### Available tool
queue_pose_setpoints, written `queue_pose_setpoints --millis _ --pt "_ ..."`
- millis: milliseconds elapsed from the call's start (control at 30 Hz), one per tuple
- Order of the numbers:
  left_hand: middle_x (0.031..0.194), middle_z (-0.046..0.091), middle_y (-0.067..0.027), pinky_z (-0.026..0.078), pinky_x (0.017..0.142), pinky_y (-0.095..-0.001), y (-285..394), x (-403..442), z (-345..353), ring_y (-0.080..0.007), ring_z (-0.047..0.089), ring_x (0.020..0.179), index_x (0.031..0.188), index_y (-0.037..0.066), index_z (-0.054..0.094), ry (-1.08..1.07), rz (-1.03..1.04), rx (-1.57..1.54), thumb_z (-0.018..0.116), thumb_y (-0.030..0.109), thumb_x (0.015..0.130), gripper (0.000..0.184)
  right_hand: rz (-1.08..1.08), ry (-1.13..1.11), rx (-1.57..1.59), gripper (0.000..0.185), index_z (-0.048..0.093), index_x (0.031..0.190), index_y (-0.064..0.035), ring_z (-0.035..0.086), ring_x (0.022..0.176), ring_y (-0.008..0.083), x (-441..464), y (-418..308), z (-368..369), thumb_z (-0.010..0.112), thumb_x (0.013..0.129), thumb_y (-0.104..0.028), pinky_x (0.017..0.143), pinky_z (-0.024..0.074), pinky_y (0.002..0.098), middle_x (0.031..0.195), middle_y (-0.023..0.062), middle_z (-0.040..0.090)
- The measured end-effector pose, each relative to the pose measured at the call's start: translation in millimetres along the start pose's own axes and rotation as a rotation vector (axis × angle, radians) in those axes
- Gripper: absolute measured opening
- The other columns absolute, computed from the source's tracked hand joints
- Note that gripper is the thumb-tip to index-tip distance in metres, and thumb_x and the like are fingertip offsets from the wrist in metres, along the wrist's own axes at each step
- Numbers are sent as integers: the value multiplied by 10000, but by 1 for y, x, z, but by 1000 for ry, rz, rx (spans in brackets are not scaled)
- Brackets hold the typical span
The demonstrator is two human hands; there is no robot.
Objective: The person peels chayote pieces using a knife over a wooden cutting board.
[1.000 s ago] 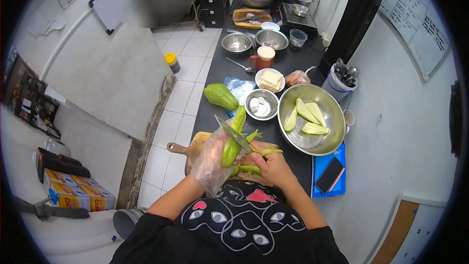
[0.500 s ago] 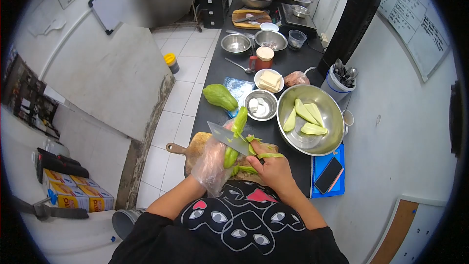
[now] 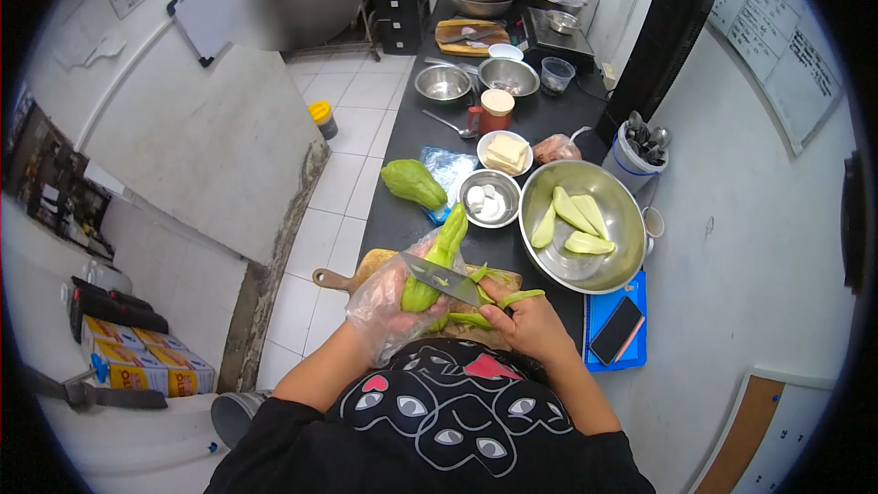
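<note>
My left hand (image 3: 389, 300), in a clear plastic glove, grips a green chayote (image 3: 448, 242) held tilted above the wooden cutting board (image 3: 370, 263). In my right hand (image 3: 535, 322) is a knife (image 3: 439, 278), its wide blade lying across the chayote's side. Green peel strips (image 3: 472, 319) cling near my right fingers and lie on the board. Beyond, on the dark counter, rests another green chayote (image 3: 412, 183). To the right, a large steel bowl (image 3: 585, 279) holds several pale peeled chayote pieces (image 3: 573, 209).
Close ahead are a small steel bowl with white pieces (image 3: 490, 198), a plate of pale slabs (image 3: 505, 154) and a red mug (image 3: 495, 113). At right, a phone (image 3: 616, 329) lies on a blue folder (image 3: 594, 309). A utensil bucket (image 3: 631, 157) stands by the wall.
The chayote in my left hand has turned, showing more of its broad lower part. The knife and my right hand have shifted slightly right and down.
</note>
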State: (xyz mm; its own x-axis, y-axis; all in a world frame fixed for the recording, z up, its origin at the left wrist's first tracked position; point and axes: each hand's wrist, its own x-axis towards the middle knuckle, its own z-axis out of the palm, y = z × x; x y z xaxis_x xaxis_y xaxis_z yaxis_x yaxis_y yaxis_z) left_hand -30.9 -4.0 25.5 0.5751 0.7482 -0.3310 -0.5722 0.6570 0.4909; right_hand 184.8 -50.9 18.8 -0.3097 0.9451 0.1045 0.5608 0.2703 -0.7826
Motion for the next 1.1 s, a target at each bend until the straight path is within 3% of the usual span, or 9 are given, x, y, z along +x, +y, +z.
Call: queue_pose_setpoints --millis 200,400,500,600,667,733,933,1000,1100 --pt "878 574 -41 428 515 -274 3 -2 5 -165 548 644 1139 134 499 21 -52 39 464 352 930 304 42 76 -217 459 563 1215 -228 640 823 318 3 -6 0 564 829 -476 685 519 394 965 133 658" --pt "872 572 -60 431 522 -280 -9 -5 2 -170 548 668 1129 102 502 93 -66 101 456 370 933 335 -12 129 -231 455 565 1215 -242 634 826 323 11 -1 8 562 828 -480 680 520 394 961 134 655" --pt "871 566 -66 432 540 -290 -12 0 -11 -178 543 682 1137 95 502 35 -91 99 451 384 935 356 -35 117 -213 451 565 1216 -169 658 811 285 13 0 11 534 869 -455 675 521 371 960 119 669" --pt "894 555 -64 430 560 -299 -15 5 -22 -185 535 693 1160 115 494 -70 -115 3 445 400 937 366 -90 78 292 460 550 1235 -91 645 735 173 18 20 26 505 912 -415 620 499 307 893 78 681" --pt "921 548 -62 428 578 -302 -17 5 -20 -187 531 709 1203 141 470 -58 -82 -20 439 409 938 378 322 -243 451 475 510 1278 -70 595 713 111 19 21 11 499 926 -388 607 470 261 868 51 657" --pt "952 542 -60 428 602 -303 -18 3 -9 -187 530 735 1269 174 429 37 -6 18 434 418 939 410 507 -371 582 478 483 1306 -62 556 695 71 18 11 0 500 933 -360 602 447 226 854 38 634" --pt "1044 534 -64 453 820 -345 -20 15 -20 -205 543 927 1417 211 236 -52 223 87 506 335 926 574 322 -64 654 459 500 1256 -33 533 677 56 22 -3 12 617 868 -249 597 432 203 861 43 617" --pt "1124 523 -69 428 894 -344 -24 18 -23 -202 531 1013 1407 159 269 -76 290 126 516 289 928 555 229 66 579 447 533 1202 -36 491 539 37 28 -1 24 682 817 -206 471 400 186 757 7 596" --pt "1237 492 -80 382 971 -327 -34 24 -24 -184 493 1120 1376 78 334 -29 417 260 509 231 937 496 146 153 545 504 545 1167 -22 528 646 48 39 11 46 757 727 -143 554 438 195 879 19 619"
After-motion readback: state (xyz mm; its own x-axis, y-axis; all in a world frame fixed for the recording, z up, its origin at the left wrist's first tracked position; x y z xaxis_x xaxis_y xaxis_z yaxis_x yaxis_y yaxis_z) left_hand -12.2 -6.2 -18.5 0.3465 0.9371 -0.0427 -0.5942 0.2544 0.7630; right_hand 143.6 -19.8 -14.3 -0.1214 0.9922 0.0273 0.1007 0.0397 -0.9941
